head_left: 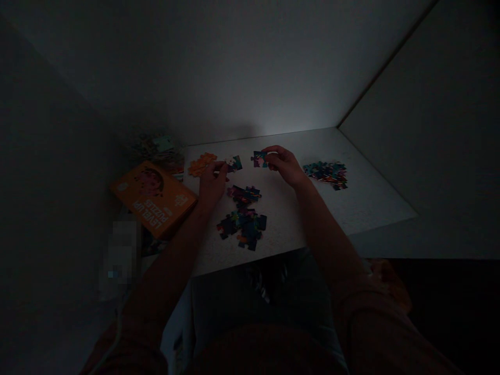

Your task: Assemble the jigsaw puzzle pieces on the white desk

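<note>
While both hands pinch, left hand (211, 182) and right hand (284, 164) grip knobbed cardboard puzzle pieces (259, 159).

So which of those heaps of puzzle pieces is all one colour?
The orange heap at the far left of the table, just beyond the left hand. The heap by the table's right side and the one nearest the person are dark and many-coloured.
</note>
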### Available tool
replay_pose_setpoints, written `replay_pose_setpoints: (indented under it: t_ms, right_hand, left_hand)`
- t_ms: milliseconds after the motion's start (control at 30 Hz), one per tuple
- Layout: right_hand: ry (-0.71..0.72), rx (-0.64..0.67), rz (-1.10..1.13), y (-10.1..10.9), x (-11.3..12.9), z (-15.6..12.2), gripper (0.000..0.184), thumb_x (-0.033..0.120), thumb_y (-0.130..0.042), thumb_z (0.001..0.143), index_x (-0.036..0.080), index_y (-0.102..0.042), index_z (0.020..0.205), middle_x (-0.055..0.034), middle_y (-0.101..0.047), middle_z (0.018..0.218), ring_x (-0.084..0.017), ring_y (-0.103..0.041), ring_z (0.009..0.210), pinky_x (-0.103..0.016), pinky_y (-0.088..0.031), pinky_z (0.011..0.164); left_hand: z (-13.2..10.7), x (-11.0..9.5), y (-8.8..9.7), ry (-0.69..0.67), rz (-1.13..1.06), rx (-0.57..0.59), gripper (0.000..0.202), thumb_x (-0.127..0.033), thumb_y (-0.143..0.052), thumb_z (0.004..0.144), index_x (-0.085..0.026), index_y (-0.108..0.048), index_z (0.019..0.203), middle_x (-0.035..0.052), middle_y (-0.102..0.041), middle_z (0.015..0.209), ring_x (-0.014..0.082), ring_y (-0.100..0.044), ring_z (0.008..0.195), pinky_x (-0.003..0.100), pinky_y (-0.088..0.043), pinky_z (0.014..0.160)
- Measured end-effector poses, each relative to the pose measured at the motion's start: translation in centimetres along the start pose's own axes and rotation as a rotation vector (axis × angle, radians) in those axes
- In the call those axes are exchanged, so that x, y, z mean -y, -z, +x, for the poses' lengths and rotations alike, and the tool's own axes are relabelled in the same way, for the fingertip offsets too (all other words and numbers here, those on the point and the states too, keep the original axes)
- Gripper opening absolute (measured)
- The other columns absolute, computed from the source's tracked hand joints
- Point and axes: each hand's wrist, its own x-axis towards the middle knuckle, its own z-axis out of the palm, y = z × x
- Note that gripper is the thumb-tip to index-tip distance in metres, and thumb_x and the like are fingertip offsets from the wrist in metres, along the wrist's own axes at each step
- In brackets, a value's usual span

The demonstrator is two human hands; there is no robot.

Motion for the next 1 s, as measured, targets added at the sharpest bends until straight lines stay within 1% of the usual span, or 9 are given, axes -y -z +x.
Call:
replay_pose_setpoints:
  t_ms: [167, 300, 400, 500, 600, 700, 767, 867, 1000]
  right_hand:
    - [-0.03, 0.198, -0.121, -0.2, 0.0, -0.6, 0.051, 0.064, -0.092, 0.085, 0.027, -0.083, 0.117, -0.0019, -0.081, 0.097, -0.014, -0.052, 0.069, -0.031, -0.044, 0.066]
    - [0.003, 0.176, -0.254, -1.6, -0.3, -0.9, 0.049, 0.067, -0.087, 0.091, 0.027, -0.085, 0.119, -0.0074, -0.085, 0.119, -0.02, -0.066, 0.087, -0.039, -0.055, 0.085]
    - [0.011, 0.181, -0.209, -2.6, -0.6, -0.8, 0.049, 0.072, -0.082, 0.095, 0.026, -0.084, 0.112, -0.0071, -0.084, 0.115, -0.025, -0.072, 0.103, -0.044, -0.057, 0.101]
    - [0.01, 0.188, -0.201, -3.0, -0.7, -0.6, 0.051, 0.076, -0.081, 0.093, 0.025, -0.081, 0.099, -0.005, -0.082, 0.103, -0.026, -0.071, 0.101, -0.044, -0.056, 0.102]
    - [-0.002, 0.196, -0.224, -2.6, -0.4, -0.6, 0.051, 0.075, -0.081, 0.091, 0.025, -0.077, 0.09, -0.0034, -0.079, 0.095, -0.025, -0.069, 0.096, -0.042, -0.056, 0.098]
    - [-0.012, 0.328, -0.246, -1.9, -0.1, -0.9, 0.047, 0.071, -0.078, 0.094, 0.024, -0.079, 0.091, -0.0038, -0.079, 0.095, -0.024, -0.069, 0.096, -0.041, -0.055, 0.096]
    - [-0.025, 0.4, -0.302, -1.6, -0.1, -1.1, 0.045, 0.069, -0.079, 0.093, 0.024, -0.08, 0.095, -0.0045, -0.077, 0.095, -0.024, -0.068, 0.091, -0.04, -0.055, 0.09]
    - [-0.019, 0.328, -0.437, -1.9, -0.8, -1.2, 0.043, 0.064, -0.076, 0.096, 0.022, -0.081, 0.104, -0.0059, -0.075, 0.096, -0.023, -0.064, 0.084, -0.039, -0.053, 0.081]
    - [0.051, 0.183, -0.64, -4.6, -2.1, 0.1, 0.043, 0.057, -0.074, 0.102, 0.022, -0.08, 0.125, -0.0137, -0.075, 0.125, -0.026, -0.07, 0.097, -0.046, -0.06, 0.094]
  left_hand:
    - [0.0, -0.3, 0.0, 0.006, -0.015, -0.038, 0.017, -0.04, -0.077, 0.104, -0.024, -0.077, 0.109, 0.0065, -0.084, 0.105, 0.0173, -0.073, 0.071, 0.033, -0.061, 0.071]
    - [-0.2, -0.8, 0.1, -0.01, -0.015, 0.023, 0.019, -0.043, -0.078, 0.103, -0.025, -0.078, 0.108, 0.0054, -0.085, 0.101, 0.0182, -0.074, 0.073, 0.032, -0.062, 0.07]
    - [-0.6, -1.2, 0.0, -0.029, -0.013, 0.101, 0.021, -0.044, -0.079, 0.102, -0.024, -0.08, 0.107, 0.0057, -0.085, 0.1, 0.0186, -0.074, 0.075, 0.031, -0.06, 0.068]
    - [-1.0, -1.5, -0.4, -0.021, -0.026, 0.143, 0.025, -0.048, -0.075, 0.105, -0.024, -0.08, 0.103, 0.0057, -0.083, 0.095, 0.0184, -0.071, 0.073, 0.028, -0.056, 0.062]
    - [-1.0, -1.4, -0.7, 0.024, -0.057, 0.066, 0.028, -0.049, -0.07, 0.111, -0.025, -0.074, 0.098, 0.0031, -0.077, 0.09, 0.0156, -0.066, 0.068, 0.028, -0.053, 0.06]
    - [-0.6, -1.1, -0.8, 0.073, -0.133, -0.076, 0.026, -0.046, -0.073, 0.112, -0.026, -0.065, 0.098, -0.0009, -0.068, 0.087, 0.0132, -0.059, 0.064, 0.027, -0.051, 0.061]
    - [-0.3, -0.9, -0.7, 0.078, -0.213, -0.137, 0.028, -0.047, -0.068, 0.115, -0.027, -0.061, 0.097, -0.0018, -0.064, 0.087, 0.0127, -0.056, 0.062, 0.027, -0.047, 0.058]
    - [0.1, -0.7, -0.6, 0.072, -0.296, -0.198, 0.032, -0.049, -0.056, 0.12, -0.027, -0.056, 0.096, -0.0016, -0.061, 0.09, 0.0125, -0.053, 0.061, 0.027, -0.043, 0.056]
    - [0.2, -0.3, -0.7, 0.139, -0.271, -0.225, 0.04, -0.059, -0.05, 0.121, -0.027, -0.055, 0.097, -0.0008, -0.061, 0.091, 0.0137, -0.055, 0.065, 0.028, -0.047, 0.06]
